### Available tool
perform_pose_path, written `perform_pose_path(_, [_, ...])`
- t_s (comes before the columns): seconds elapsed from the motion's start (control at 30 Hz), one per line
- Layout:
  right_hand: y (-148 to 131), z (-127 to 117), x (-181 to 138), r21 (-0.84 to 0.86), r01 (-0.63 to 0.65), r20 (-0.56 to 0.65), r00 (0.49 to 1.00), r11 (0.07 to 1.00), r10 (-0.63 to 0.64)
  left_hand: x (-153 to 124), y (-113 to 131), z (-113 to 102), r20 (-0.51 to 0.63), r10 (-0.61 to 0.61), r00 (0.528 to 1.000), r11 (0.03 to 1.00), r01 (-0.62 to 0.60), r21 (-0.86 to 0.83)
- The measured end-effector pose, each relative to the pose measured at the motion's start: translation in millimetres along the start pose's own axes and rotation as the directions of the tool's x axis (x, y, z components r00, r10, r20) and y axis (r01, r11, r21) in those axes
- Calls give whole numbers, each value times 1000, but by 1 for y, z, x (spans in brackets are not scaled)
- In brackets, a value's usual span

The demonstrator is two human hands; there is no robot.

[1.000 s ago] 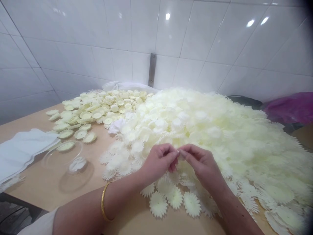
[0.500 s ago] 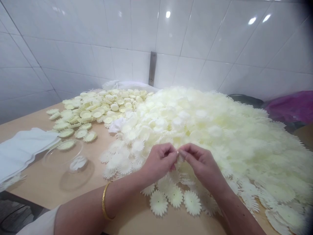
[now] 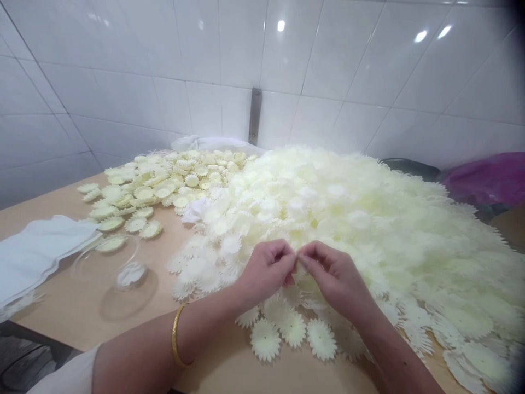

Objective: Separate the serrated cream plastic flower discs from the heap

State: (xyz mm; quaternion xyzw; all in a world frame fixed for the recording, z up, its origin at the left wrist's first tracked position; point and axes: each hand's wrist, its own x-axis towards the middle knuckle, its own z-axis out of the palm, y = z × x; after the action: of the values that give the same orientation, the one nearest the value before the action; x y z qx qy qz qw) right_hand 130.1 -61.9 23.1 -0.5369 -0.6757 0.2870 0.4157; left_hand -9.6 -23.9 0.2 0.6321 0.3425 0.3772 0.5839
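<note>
Pinching together, left hand (image 3: 266,271) and right hand (image 3: 336,279) each close their grip on a thin cream-white fabric petal disc (image 3: 299,260), largely hidden, just above the heaped pale petal pile (image 3: 369,219) on the tan desk (image 3: 74,312); a slack pinch could lose it among lookalikes.

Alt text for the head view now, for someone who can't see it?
Left hand and right hand meet, fingertips pinched together, over the near edge of a big pile of cream flower-shaped pieces on a tan table. Clear bowl at left.
</note>
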Motion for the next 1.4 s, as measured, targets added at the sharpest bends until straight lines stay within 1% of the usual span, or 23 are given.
perform_pose_path(0.17, [2, -2, 2, 215, -74, 15, 997, 974, 73, 0, 3, 0, 3, 11, 1000, 999, -11, -40])
perform_pose_path(0.33, [0, -3, 3, 284, -110, -3, 993, 953, 116, 0, 5, 1, 3, -6, 1000, 994, 6, -108])
perform_pose_path(0.43, [0, -3, 3, 242, -85, -46, 994, 966, 99, 0, 5, 0, -2, -20, 1000, 991, 19, -135])
perform_pose_path(0.57, [1, -3, 4, 91, -20, -180, 983, 996, 36, 0, 6, 0, -21, -83, 996, 985, 78, -152])
perform_pose_path(0.63, [1, -2, 3, 33, 3, -211, 977, 999, 4, 0, 5, 0, -16, -117, 993, 977, 112, -180])
perform_pose_path(0.7, [1, -1, 3, -2, 46, -187, 981, 999, -45, 1, 3, 0, 31, -122, 992, 961, 126, -246])
perform_pose_path(0.8, [1, 3, 1, -56, 173, -77, 981, 983, -177, 3, 0, -2, 113, -106, 988, 917, 141, -374])
perform_pose_path(0.9, [2, 6, 0, -112, 274, 45, 962, 955, -271, 5, -3, -4, 100, -166, 981, 866, 194, -461])
perform_pose_path(0.97, [2, 5, 0, -100, 295, 79, 954, 950, -288, 5, -3, -5, 69, -222, 972, 843, 227, -487])
perform_pose_path(1.0, [3, 3, 0, -84, 288, 60, 957, 954, -283, 5, -3, -5, 58, -240, 969, 840, 237, -489])
perform_pose_path(1.03, [3, 2, 1, -75, 265, 12, 964, 961, -264, 5, -2, -5, 48, -248, 968, 841, 240, -485])
perform_pose_path(1.07, [5, 1, 2, -75, 225, -60, 971, 971, -230, 5, -2, -4, 37, -250, 967, 847, 237, -476])
perform_pose_path(1.13, [8, -1, 4, -69, 121, -203, 970, 990, -133, 4, 0, -3, 17, -251, 968, 861, 231, -453])
perform_pose_path(1.17, [10, -1, 4, -50, 76, -235, 968, 996, -86, 4, 1, -2, 14, -248, 969, 868, 229, -440])
perform_pose_path(1.2, [11, -1, 5, -23, 43, -233, 971, 999, -47, 4, 1, -2, 16, -241, 970, 876, 224, -428])
perform_pose_path(1.27, [13, 0, 4, 17, 21, -187, 982, 1000, -18, 3, 1, -1, 30, -214, 976, 891, 207, -405])
perform_pose_path(1.33, [13, 2, 3, -10, 34, -184, 982, 999, -35, 3, 0, 0, 35, -189, 981, 907, 188, -377])
perform_pose_path(1.4, [11, 3, 2, -74, 58, -229, 971, 996, -74, 2, -1, 0, 37, -177, 983, 921, 179, -347])
